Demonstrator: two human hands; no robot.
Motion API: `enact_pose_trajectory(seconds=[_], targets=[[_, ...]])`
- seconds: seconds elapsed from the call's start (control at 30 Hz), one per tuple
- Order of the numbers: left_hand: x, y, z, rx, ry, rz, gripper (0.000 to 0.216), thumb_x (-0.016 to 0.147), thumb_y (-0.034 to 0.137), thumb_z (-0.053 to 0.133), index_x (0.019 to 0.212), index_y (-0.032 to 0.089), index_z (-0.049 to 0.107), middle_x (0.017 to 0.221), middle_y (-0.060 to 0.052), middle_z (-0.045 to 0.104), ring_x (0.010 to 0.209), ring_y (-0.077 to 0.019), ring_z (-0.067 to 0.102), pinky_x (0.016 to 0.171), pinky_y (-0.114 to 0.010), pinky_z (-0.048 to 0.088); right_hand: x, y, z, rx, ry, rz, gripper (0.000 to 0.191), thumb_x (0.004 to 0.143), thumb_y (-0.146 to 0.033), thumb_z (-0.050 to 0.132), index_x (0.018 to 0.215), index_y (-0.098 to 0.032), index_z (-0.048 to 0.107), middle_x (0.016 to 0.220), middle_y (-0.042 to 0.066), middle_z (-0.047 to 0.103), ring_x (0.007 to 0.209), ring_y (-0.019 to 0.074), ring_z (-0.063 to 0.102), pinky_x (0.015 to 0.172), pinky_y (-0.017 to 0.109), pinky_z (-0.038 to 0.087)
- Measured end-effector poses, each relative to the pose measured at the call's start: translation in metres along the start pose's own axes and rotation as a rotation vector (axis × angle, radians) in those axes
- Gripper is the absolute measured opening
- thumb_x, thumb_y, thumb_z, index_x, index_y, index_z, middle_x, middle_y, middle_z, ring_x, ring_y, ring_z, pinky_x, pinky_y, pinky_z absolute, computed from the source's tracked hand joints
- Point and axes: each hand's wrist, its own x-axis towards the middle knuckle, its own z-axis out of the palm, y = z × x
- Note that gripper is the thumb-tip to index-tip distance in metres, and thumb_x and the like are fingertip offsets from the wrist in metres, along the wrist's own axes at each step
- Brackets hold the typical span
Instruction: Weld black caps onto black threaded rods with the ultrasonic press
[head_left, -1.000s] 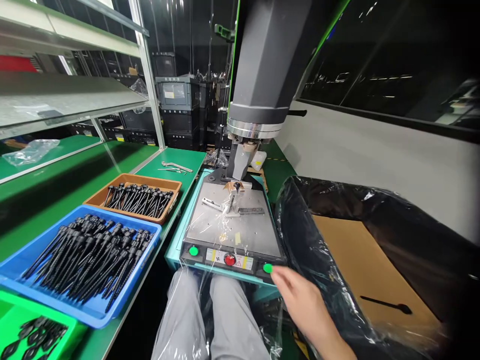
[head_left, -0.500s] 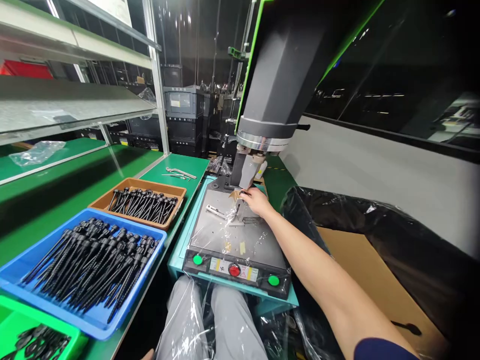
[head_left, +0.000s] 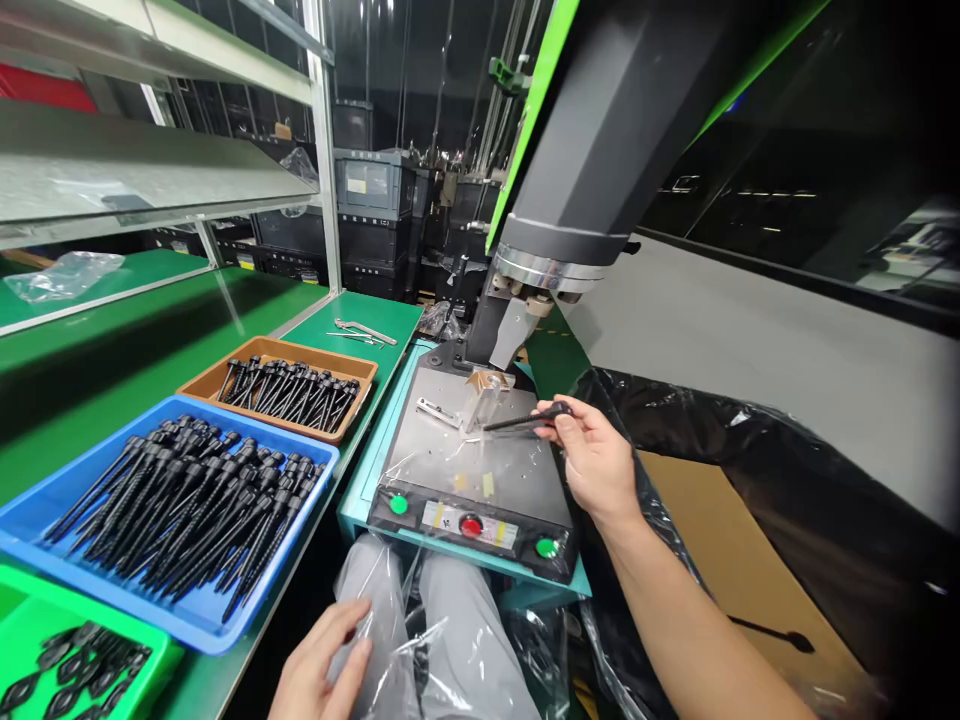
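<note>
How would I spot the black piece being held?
Find the metal plate with buttons along its front. By its right edge, the right hand holds a thin black rod by its wider head. Similar rods lie piled in trays; only this one is held.

Light grey trousers (head_left: 465,630) cover both legs, plain in colour, with paler patches along the thighs and darker shading down the sides. Clear plastic film (head_left: 386,650) lies over them, crinkled and marked with bright white glints and thin streaks. The left hand (head_left: 322,660) and right hand (head_left: 604,470) are bare, and the right forearm (head_left: 675,600) is uncovered.
</note>
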Motion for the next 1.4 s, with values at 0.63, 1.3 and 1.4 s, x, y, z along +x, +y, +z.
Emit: enact_pose_trajectory(seconds=[0.63, 1.3, 1.4], targets=[[0.051, 0.076, 0.057, 0.363, -0.230, 0.384, 0.085, 0.086, 0.039, 0.063, 0.158, 0.016, 0.022, 0.163, -0.017, 0.029, 0.151, -0.0317, 0.028, 0.123, -0.052, 0.028, -0.091, -0.061, 0.020, 0.175, 0.184, -0.077, 0.041, 0.069, -0.046, 0.088, 0.096, -0.019, 0.072, 0.093, 0.007, 0.072, 0.085, 0.0225, 0.069, 0.087, 0.040, 0.057], [0.001, 0.131, -0.003, 0.311, -0.412, 0.319, 0.022, 0.095, 0.030, 0.056, 0.107, 0.018, 0.070, 0.089, -0.005, 0.076, 0.082, -0.0165, 0.070, 0.074, -0.022, 0.050, -0.116, -0.026, 0.064, 0.426, -0.410, 0.558, 0.037, 0.078, -0.046, 0.080, 0.108, -0.027, 0.069, 0.095, 0.006, 0.075, 0.079, 0.0253, 0.075, 0.071, 0.040, 0.066], [-0.003, 0.127, -0.012, 0.384, -0.395, 0.270, 0.019, 0.093, 0.032, 0.062, 0.103, 0.019, 0.071, 0.084, -0.003, 0.075, 0.075, -0.0160, 0.068, 0.066, -0.022, 0.047, -0.118, -0.026, 0.085, 0.406, -0.540, 0.578, 0.039, 0.075, -0.048, 0.083, 0.104, -0.025, 0.070, 0.090, 0.007, 0.075, 0.076, 0.0261, 0.074, 0.068, 0.041, 0.065]])
